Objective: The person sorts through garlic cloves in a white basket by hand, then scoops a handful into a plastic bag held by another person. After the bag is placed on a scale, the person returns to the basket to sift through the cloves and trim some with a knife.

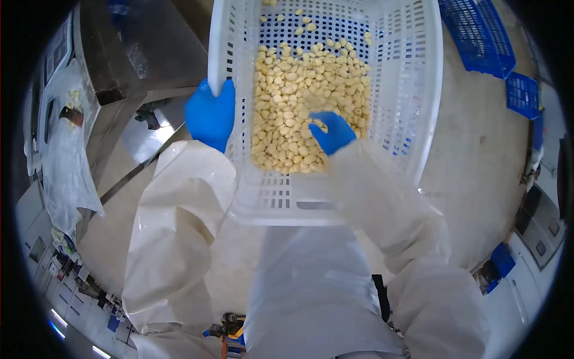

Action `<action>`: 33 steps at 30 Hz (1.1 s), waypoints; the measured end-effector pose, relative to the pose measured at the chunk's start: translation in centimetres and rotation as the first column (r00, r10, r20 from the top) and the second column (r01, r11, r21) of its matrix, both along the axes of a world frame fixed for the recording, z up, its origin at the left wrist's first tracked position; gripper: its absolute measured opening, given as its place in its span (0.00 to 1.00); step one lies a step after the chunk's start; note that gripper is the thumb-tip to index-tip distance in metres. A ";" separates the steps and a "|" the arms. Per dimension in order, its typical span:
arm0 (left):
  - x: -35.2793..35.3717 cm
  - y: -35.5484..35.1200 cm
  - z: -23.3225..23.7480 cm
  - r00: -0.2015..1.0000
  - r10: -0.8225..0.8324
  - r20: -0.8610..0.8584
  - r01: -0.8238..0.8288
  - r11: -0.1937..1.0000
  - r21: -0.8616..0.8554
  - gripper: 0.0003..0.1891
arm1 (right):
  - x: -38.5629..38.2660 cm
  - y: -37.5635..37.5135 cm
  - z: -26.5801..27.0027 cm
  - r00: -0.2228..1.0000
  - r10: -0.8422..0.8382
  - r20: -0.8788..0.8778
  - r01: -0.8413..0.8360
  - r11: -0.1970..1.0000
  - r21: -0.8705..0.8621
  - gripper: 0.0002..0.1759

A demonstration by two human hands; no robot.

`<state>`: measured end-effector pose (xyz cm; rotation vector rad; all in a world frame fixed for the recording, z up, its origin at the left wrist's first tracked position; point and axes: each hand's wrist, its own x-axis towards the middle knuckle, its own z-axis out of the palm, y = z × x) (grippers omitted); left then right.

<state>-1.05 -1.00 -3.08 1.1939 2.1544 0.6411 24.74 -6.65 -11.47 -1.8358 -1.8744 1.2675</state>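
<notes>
A white perforated plastic basket [251,209] holds a layer of pale yellow, nut-like pieces [287,113], with a few scattered near its far end. My left hand [210,115], in a blue glove, is closed on the basket's left rim, thumb on the inner side. Over the right part of the pieces is my right hand [333,133], also blue-gloved, its fingers curled around one or more pale pieces. Motion blurs the area beside its fingertips and the right sleeve.
Left of the basket stands a metal surface [149,54], with a clear plastic sheet [66,143] beside a scale further left. Blue crates [478,36] lie on the floor at the upper right. A yellow and black object [233,329] shows at the bottom.
</notes>
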 end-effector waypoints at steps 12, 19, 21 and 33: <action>0.2 0.2 0.3 0.998 0.041 0.044 -0.039 0.999 -0.029 0.20 | -13.7 15.6 -8.9 0.860 0.257 0.442 -0.147 0.952 -0.267 0.23; 0.9 0.4 1.9 0.994 0.096 0.047 -0.093 0.994 -0.052 0.18 | -13.4 16.6 -9.4 0.866 0.306 0.396 -0.196 0.935 -0.294 0.22; 1.0 0.4 2.1 0.996 0.091 0.023 -0.090 0.994 -0.055 0.17 | -12.5 15.3 -8.2 0.959 0.111 0.260 -0.034 0.959 -0.283 0.22; 0.9 0.6 2.5 0.996 0.082 0.036 -0.077 0.988 -0.130 0.17 | -6.2 12.2 7.1 0.260 -0.668 -0.697 -0.003 0.721 -0.693 0.25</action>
